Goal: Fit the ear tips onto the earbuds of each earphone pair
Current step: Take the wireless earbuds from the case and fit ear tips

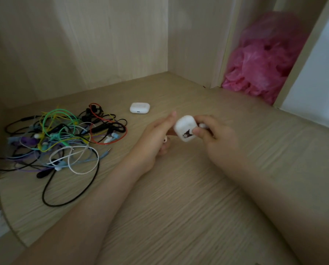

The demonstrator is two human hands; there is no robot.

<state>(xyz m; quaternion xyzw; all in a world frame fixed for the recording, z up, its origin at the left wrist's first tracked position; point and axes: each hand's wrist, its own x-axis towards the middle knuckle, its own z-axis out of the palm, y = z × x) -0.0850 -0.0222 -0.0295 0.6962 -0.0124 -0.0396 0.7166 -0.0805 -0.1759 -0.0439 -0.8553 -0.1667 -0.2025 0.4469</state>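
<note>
**Now the case is lying between your two hands**

You are holding the white case [184, 129] with the cartoon sticker over the desk [179, 207], near the middle of the view. Your right hand [215, 136] is gripping it from the 3 o'clock side, with thumb and fingers curled on its body. Your left hand [158, 134] is touching it from 9 o'clock with the thumb lying along its edge, while the lower fingers are curling around a small white earbud [165, 139]. The long axis of the case is running from about 11 o'clock to 5 o'clock, so both hands are equally near to it. I am judging that the left hand, carrying the earbud, is the one to bring it to a tip.

A small white piece is showing between your right fingers, at 2 o'clock from the sticker, but it is too blurred to name. I cannot tell whether the lid is open, and no loose ear tip is showing. The second case [139, 108] is lying at 10 o'clock from your hands, well apart. The tangle of wired earphones [64, 134] is lying at 9 o'clock, further away.
</note>
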